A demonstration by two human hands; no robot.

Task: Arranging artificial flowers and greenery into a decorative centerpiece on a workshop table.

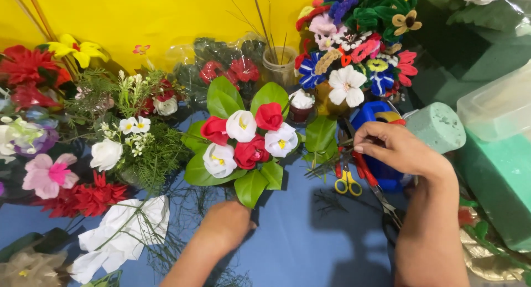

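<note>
A: Position of the bouquet of red and white fabric flowers ringed with broad green leaves (246, 140)?

B: Centre of the blue counter (310, 243), upright; left hand (224, 226) closed around its stem end from below.

A: Right hand (395, 149)?

B: Fingers curled, resting over red-handled scissors (362, 168); whether it grips them I cannot tell. Yellow-handled scissors (347, 183) lie just beside. Green foam cylinder (437, 126) to the right; multicoloured pipe-cleaner bouquet (354, 49) behind.
</note>
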